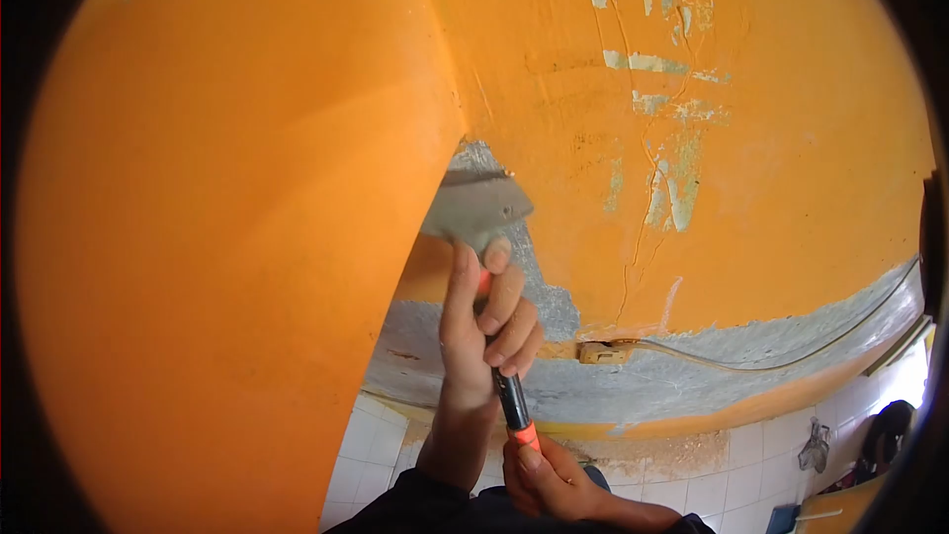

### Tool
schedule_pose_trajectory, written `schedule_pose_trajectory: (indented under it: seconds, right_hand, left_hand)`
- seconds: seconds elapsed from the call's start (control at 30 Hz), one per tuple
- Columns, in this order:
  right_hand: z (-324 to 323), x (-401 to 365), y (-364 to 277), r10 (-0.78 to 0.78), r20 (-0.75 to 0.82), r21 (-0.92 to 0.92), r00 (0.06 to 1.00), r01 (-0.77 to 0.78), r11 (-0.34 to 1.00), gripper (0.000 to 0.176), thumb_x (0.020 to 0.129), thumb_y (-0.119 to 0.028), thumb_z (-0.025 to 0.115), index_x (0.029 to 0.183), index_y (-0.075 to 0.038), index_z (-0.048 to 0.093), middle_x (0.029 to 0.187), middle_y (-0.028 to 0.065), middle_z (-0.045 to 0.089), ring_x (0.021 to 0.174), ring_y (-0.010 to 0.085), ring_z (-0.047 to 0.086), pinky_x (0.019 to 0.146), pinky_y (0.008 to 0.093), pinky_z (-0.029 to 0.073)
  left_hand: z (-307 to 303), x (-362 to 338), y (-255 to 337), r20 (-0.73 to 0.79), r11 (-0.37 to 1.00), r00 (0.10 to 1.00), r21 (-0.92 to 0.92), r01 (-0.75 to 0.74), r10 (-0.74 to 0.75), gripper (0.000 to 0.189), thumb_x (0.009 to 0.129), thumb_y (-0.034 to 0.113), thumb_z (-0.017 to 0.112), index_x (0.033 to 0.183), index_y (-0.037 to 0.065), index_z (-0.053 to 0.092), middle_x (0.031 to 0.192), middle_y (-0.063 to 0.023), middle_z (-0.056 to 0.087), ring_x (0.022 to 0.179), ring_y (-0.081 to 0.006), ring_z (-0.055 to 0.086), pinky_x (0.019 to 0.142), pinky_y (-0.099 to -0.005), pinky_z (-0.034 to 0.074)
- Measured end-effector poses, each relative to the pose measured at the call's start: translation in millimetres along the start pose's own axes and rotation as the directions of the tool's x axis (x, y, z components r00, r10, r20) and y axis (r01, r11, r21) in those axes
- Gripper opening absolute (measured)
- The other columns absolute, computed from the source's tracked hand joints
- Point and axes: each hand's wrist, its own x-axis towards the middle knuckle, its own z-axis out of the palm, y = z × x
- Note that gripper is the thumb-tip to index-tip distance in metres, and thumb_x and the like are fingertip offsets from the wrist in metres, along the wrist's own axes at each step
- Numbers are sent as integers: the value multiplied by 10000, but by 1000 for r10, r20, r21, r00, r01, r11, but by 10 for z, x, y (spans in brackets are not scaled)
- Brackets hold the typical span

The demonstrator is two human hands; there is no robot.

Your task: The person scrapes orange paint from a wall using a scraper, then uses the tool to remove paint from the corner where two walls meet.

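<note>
Both my hands grip one long-handled scraper, held up against an orange painted wall (791,138). Its wide metal blade (476,206) lies over a bare grey patch (556,309) close to the wall corner. My left hand (489,321) is wrapped round the upper handle just below the blade, thumb and index finger pointing up along it. Lower down, my right hand (554,483) closes round the red end of the black handle (511,400). The blade's left end is hidden behind the near orange wall edge.
A near orange wall (227,237) fills the left side. Cracks and peeled strips (662,178) mark the wall ahead. A small box (603,352) with a cable (732,366) sits on the grey band. White tiles (746,445) run below; a plastic bag (814,447) hangs at right.
</note>
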Motion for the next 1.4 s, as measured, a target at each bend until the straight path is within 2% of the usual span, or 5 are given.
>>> schedule_pose_trajectory:
  seconds: [0.6, 0.67, 0.87, 1.0, 1.4]
  right_hand:
    - [42, -6, -150, -27, -34, 4, 999, 27, 1000, 383, 1016, -407, 352, 854, -60, 366, 578, 28, 397, 444, 107, 389, 426, 241, 355]
    - [115, 20, -225, -103, -63, -37, 993, 101, 994, 331, 1020, -412, 360, 858, -127, 406, 578, -28, 360, 442, 87, 336, 409, 228, 270]
    - [175, -59, -295, 12, -21, 65, 1000, -11, 998, 381, 999, -466, 381, 850, -115, 402, 558, -20, 367, 407, 92, 331, 388, 226, 292]
    - [221, -42, -365, -68, 10, 51, 998, 68, 996, 395, 993, -480, 387, 855, -110, 406, 559, -15, 370, 410, 92, 335, 390, 230, 297]
    - [238, -121, -410, 0, -5, 60, 1000, 0, 998, 393, 995, -485, 368, 889, -109, 415, 570, -9, 369, 421, 96, 336, 396, 236, 303]
  left_hand:
    - [18, 64, 4, 92, 998, 995, -61, -27, 32, 334, 1041, 400, 252, 984, 125, 431, 540, 57, 292, 316, -49, 246, 276, -195, 294]
    - [66, 119, 65, 98, 997, 995, -76, -27, 34, 339, 1040, 405, 249, 988, 124, 431, 542, 57, 295, 316, -49, 245, 275, -196, 289]
    - [126, 52, 53, 73, 997, 997, -67, -29, 34, 336, 1040, 407, 252, 1006, 121, 426, 554, 56, 294, 319, -48, 250, 275, -198, 285]
    - [214, 73, 94, 46, 998, 997, -22, -64, 65, 325, 1039, 402, 267, 999, 122, 427, 557, 52, 301, 320, -48, 253, 272, -197, 284]
    - [236, 92, 76, 34, 993, 999, -111, -30, 34, 327, 1034, 418, 279, 990, 133, 430, 561, 55, 293, 323, -49, 244, 269, -195, 274]
